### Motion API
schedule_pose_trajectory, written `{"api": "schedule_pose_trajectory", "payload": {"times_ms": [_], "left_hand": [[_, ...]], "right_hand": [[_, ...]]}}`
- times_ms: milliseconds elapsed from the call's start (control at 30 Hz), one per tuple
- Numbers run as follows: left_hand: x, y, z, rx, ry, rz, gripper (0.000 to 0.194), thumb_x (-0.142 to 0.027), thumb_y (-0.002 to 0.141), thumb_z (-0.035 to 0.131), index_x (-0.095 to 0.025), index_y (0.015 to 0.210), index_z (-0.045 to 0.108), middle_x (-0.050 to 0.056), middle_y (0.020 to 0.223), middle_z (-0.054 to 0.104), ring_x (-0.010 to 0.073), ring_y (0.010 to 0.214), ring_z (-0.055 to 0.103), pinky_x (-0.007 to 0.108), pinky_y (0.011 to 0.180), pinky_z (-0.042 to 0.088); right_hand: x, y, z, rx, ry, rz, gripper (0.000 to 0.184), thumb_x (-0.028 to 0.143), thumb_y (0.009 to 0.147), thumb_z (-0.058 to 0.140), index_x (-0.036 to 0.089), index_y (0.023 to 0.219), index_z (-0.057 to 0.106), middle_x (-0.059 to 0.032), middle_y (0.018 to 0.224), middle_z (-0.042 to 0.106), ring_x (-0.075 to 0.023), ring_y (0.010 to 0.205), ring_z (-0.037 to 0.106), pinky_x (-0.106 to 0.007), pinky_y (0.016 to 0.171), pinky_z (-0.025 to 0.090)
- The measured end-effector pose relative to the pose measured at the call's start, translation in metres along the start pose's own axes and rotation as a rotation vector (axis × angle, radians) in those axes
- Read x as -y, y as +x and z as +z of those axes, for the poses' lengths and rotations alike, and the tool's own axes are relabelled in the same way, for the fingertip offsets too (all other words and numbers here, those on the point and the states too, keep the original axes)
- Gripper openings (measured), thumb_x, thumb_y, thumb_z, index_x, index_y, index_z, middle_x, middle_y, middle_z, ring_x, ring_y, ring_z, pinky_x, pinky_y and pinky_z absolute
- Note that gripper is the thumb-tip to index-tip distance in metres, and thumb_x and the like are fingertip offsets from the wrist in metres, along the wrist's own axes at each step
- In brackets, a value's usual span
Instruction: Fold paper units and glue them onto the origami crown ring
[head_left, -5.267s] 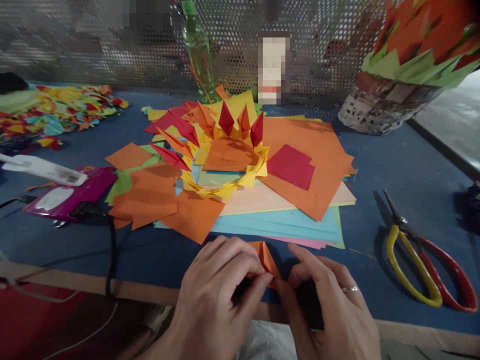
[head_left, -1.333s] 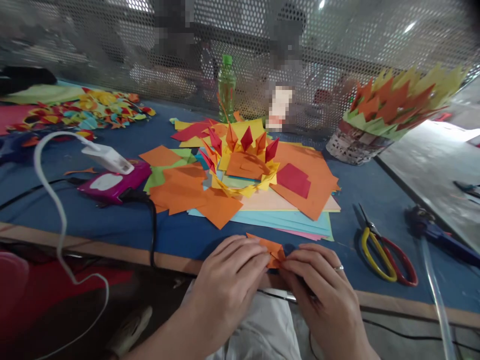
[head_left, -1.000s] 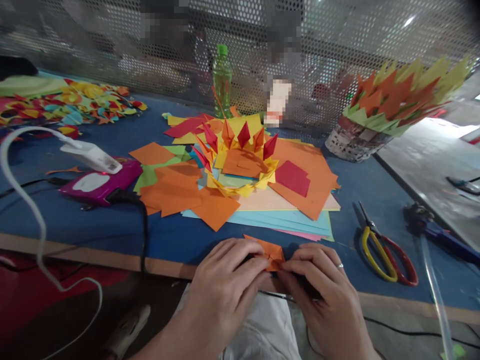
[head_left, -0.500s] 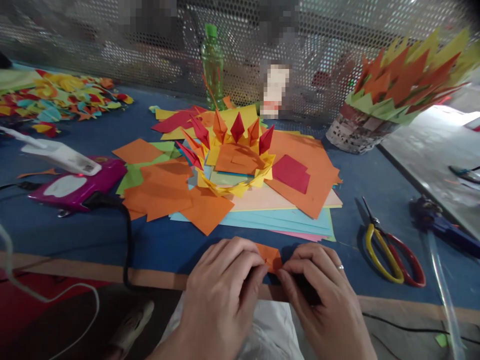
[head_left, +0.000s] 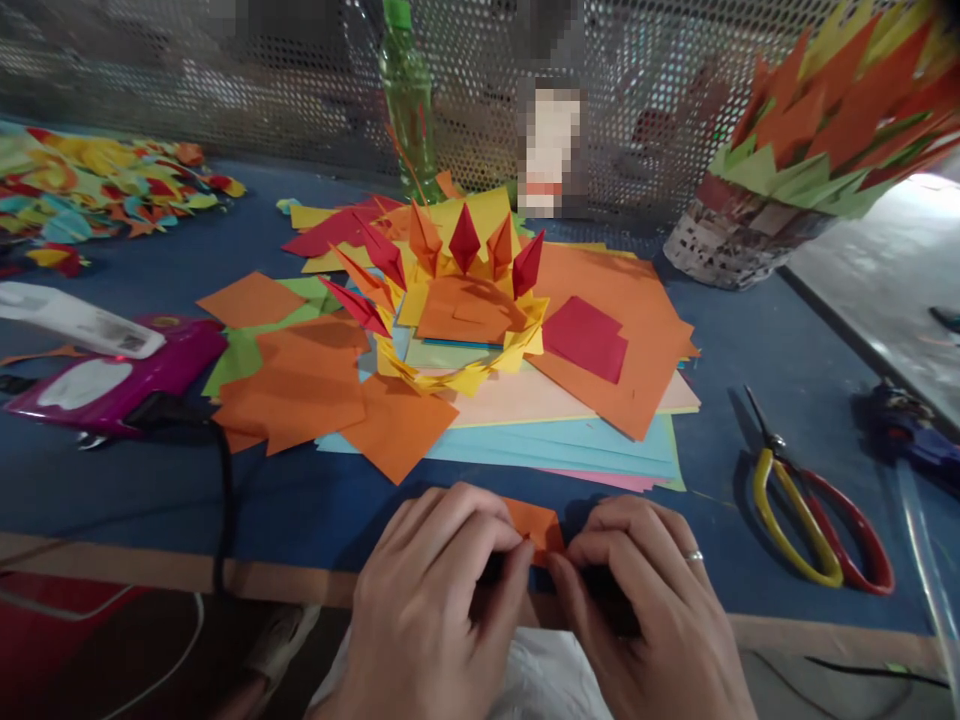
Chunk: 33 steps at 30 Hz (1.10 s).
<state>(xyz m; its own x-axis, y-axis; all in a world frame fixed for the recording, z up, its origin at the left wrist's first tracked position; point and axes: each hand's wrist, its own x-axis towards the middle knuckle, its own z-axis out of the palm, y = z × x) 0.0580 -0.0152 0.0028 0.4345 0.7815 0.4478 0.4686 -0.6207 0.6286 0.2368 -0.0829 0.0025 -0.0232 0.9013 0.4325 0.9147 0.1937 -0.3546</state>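
Observation:
Between my two hands, at the table's front edge, is a small folded piece of orange paper (head_left: pixel 536 522). My left hand (head_left: pixel 442 580) pinches its left side with thumb and fingers. My right hand (head_left: pixel 649 590), with a ring on one finger, grips the right edge in the same way. The fingers cover much of the paper. Beyond the hands stands a yellow folded-paper ring (head_left: pixel 469 380) with red and orange pointed pieces (head_left: pixel 465 240) rising along its back and left side. It rests on sheets of coloured paper (head_left: pixel 495 440).
Scissors (head_left: pixel 799 500) with yellow and red handles lie at right, near a blue glue gun (head_left: pixel 915 430). A purple power strip (head_left: pixel 120 375) with a white plug sits left. Behind are a green bottle (head_left: pixel 409 110), paper scraps (head_left: pixel 97 185) and a basket (head_left: pixel 739 230) of paper points.
The view has shifted a little closer to the table. Both hands stay on the orange paper, and the right thumb has moved slightly left over its lower edge.

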Motion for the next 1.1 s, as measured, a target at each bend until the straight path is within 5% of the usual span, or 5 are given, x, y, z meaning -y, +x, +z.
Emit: {"api": "schedule_pose_trajectory", "payload": {"times_ms": [333,567,1100], "left_hand": [[-0.0017,-0.0033,-0.0005,0.057,0.023,-0.056,0.015,-0.011,0.094,0.062,-0.022,0.085,0.057,0.000,0.088,0.064,0.0167,0.083,0.059,0.035,0.076,0.045],[-0.0026,0.0003,-0.0020,0.035,0.162,-0.081,0.019,-0.017,0.098,0.056,-0.022,0.116,0.058,0.010,0.135,0.056,0.0236,0.125,0.056,0.038,0.099,0.049],[-0.0004,-0.0026,-0.0042,0.114,0.227,-0.032,0.039,-0.012,0.099,0.047,-0.022,0.137,0.053,0.010,0.148,0.048,0.0242,0.132,0.050,0.039,0.104,0.044]], "right_hand": [[-0.0026,0.0022,0.0001,-0.001,-0.063,-0.025,0.012,0.020,0.090,0.067,0.025,0.087,0.056,-0.0029,0.089,0.063,-0.0196,0.091,0.058,-0.032,0.084,0.045],[-0.0067,0.0006,-0.0008,-0.009,-0.057,0.036,0.013,0.026,0.090,0.066,0.024,0.096,0.055,-0.0043,0.092,0.064,-0.0201,0.090,0.060,-0.033,0.076,0.048],[-0.0072,0.0021,-0.0022,0.018,0.000,0.030,0.013,0.020,0.091,0.062,0.023,0.101,0.055,-0.0050,0.098,0.063,-0.0193,0.095,0.056,-0.030,0.079,0.049]]}}
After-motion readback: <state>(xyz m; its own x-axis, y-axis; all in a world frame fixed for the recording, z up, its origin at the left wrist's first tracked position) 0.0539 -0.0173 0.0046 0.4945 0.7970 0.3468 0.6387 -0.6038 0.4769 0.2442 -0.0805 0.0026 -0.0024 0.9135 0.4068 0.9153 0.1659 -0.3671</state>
